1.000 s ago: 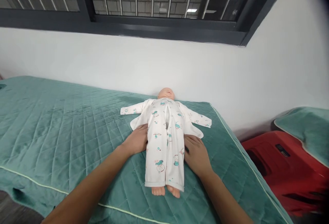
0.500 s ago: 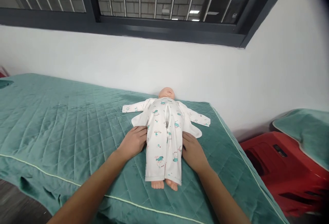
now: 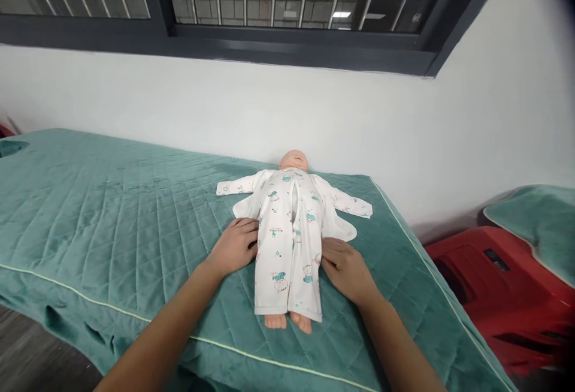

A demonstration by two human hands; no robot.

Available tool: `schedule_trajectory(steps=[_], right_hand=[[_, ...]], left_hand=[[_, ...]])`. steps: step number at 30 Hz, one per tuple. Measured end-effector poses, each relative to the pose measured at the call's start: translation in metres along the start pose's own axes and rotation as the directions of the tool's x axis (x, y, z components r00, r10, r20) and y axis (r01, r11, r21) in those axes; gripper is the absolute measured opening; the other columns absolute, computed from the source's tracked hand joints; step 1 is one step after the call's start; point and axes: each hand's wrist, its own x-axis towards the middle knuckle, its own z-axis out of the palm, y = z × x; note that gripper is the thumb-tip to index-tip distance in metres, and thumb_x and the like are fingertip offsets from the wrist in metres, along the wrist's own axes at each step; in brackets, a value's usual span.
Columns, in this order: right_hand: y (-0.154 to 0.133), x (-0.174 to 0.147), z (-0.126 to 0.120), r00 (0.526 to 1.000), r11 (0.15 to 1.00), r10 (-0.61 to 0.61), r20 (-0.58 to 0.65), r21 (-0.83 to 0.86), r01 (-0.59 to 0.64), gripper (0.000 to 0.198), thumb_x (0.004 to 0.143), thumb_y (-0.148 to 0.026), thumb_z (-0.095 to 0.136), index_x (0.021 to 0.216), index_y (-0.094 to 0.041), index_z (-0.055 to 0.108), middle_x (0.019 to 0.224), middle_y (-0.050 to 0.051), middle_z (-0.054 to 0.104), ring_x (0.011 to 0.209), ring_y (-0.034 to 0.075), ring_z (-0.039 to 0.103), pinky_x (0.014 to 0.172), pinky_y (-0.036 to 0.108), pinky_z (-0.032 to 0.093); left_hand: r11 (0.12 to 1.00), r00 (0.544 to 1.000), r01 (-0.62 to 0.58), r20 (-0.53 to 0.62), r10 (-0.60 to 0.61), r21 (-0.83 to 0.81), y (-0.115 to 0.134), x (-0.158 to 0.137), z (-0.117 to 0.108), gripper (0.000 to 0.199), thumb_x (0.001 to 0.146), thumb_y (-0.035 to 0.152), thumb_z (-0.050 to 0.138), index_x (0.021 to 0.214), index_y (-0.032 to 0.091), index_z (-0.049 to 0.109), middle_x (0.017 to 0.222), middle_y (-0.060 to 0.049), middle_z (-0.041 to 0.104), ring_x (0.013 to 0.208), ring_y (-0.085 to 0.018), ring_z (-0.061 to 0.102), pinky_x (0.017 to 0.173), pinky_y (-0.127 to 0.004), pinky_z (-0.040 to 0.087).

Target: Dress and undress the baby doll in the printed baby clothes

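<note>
A baby doll (image 3: 294,159) lies on its back on the green quilted cover, its head at the wall and its bare feet toward me. It has on a white printed baby top (image 3: 340,203) with both sleeves spread out and its lower flaps fanned to the sides. White baby trousers (image 3: 274,260) with a slit at the crotch cover its legs and reach up over the belly. My left hand (image 3: 234,245) is closed at the trousers' left edge, fingertips partly hidden by the cloth. On the opposite edge, slightly lower, my right hand (image 3: 348,267) pinches the trouser side.
The green quilted cover (image 3: 135,218) drapes over the bed's front edge. A white wall (image 3: 179,104) rises behind, under a dark-framed window (image 3: 287,50) with metal bars. To the right stands a red plastic chair (image 3: 485,284) with green cloth (image 3: 539,224) over it.
My right hand has shifted slightly outward and down along the trouser edge, and the right leg's cloth is drawn a little to the right. My left hand stays almost in place. The view moved slightly.
</note>
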Motion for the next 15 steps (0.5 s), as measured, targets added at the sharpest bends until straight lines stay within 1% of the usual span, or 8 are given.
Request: schedule_trajectory(steps=[2,4,6,7,9,12,14,15], right_hand=[[0.000,-0.001,-0.001,0.999,0.999,0.031,0.020,0.042,-0.031,0.035,0.089,-0.009,0.040,0.088,-0.023,0.072,0.088,0.002,0.070,0.088,0.017,0.065,0.100,0.039,0.046],[-0.001,-0.003,-0.001,0.996,0.992,0.086,-0.021,0.092,-0.084,0.033,0.088,-0.011,0.041,0.089,-0.024,0.072,0.089,0.001,0.072,0.087,0.018,0.066,0.104,0.043,0.042],[-0.001,-0.006,-0.001,0.978,0.972,0.193,-0.079,0.155,-0.179,0.030,0.088,-0.017,0.043,0.089,-0.023,0.072,0.091,0.001,0.072,0.089,0.019,0.066,0.101,0.042,0.045],[0.000,-0.008,-0.001,0.959,0.950,0.265,-0.102,0.197,-0.242,0.028,0.087,-0.019,0.044,0.088,-0.022,0.072,0.090,0.002,0.072,0.089,0.020,0.066,0.096,0.040,0.048],[0.004,-0.010,-0.001,0.899,0.885,0.416,-0.141,0.289,-0.364,0.027,0.087,-0.024,0.045,0.089,-0.021,0.071,0.088,0.003,0.072,0.087,0.020,0.066,0.087,0.036,0.051],[0.020,-0.008,-0.003,0.772,0.797,0.585,-0.249,0.351,-0.491,0.027,0.087,-0.030,0.047,0.098,-0.020,0.069,0.097,0.004,0.071,0.092,0.020,0.065,0.089,0.035,0.050],[0.035,-0.005,-0.006,0.695,0.761,0.648,-0.310,0.280,-0.585,0.032,0.086,-0.035,0.050,0.108,-0.018,0.066,0.109,0.008,0.068,0.099,0.023,0.063,0.091,0.038,0.048],[0.043,-0.003,-0.007,0.667,0.736,0.674,-0.318,0.212,-0.643,0.037,0.085,-0.037,0.051,0.113,-0.016,0.063,0.112,0.011,0.066,0.100,0.024,0.062,0.090,0.039,0.048]], left_hand=[[0.996,0.998,0.057,-0.016,-0.058,-0.062,-0.004,0.000,0.001,0.024,0.092,0.024,0.050,0.100,0.025,0.073,0.116,-0.003,0.070,0.114,-0.020,0.059,0.099,-0.039,0.043],[0.980,0.983,0.157,-0.075,-0.167,-0.125,-0.011,0.002,0.003,0.028,0.095,0.030,0.046,0.107,0.025,0.071,0.120,-0.003,0.069,0.115,-0.020,0.060,0.100,-0.039,0.044],[0.945,0.942,0.274,-0.148,-0.301,-0.177,-0.018,0.004,0.007,0.032,0.097,0.036,0.043,0.113,0.024,0.068,0.124,-0.004,0.068,0.117,-0.020,0.060,0.102,-0.039,0.043],[0.924,0.915,0.327,-0.178,-0.362,-0.196,-0.021,0.006,0.008,0.034,0.097,0.039,0.042,0.115,0.023,0.066,0.124,-0.004,0.067,0.116,-0.021,0.060,0.102,-0.039,0.043],[0.886,0.863,0.419,-0.215,-0.456,-0.198,-0.027,0.009,0.011,0.037,0.097,0.042,0.041,0.115,0.021,0.065,0.123,-0.006,0.067,0.114,-0.023,0.061,0.102,-0.040,0.044],[0.846,0.809,0.523,-0.253,-0.530,-0.099,-0.034,0.013,0.014,0.039,0.094,0.043,0.044,0.118,0.018,0.063,0.125,-0.010,0.065,0.116,-0.028,0.058,0.101,-0.044,0.044],[0.812,0.777,0.583,-0.281,-0.563,-0.014,-0.037,0.015,0.016,0.042,0.091,0.044,0.048,0.121,0.017,0.059,0.129,-0.014,0.062,0.121,-0.032,0.054,0.101,-0.048,0.043],[0.791,0.759,0.611,-0.296,-0.579,0.020,-0.039,0.017,0.017,0.044,0.090,0.045,0.050,0.122,0.016,0.058,0.130,-0.015,0.060,0.122,-0.034,0.052,0.101,-0.050,0.043]])
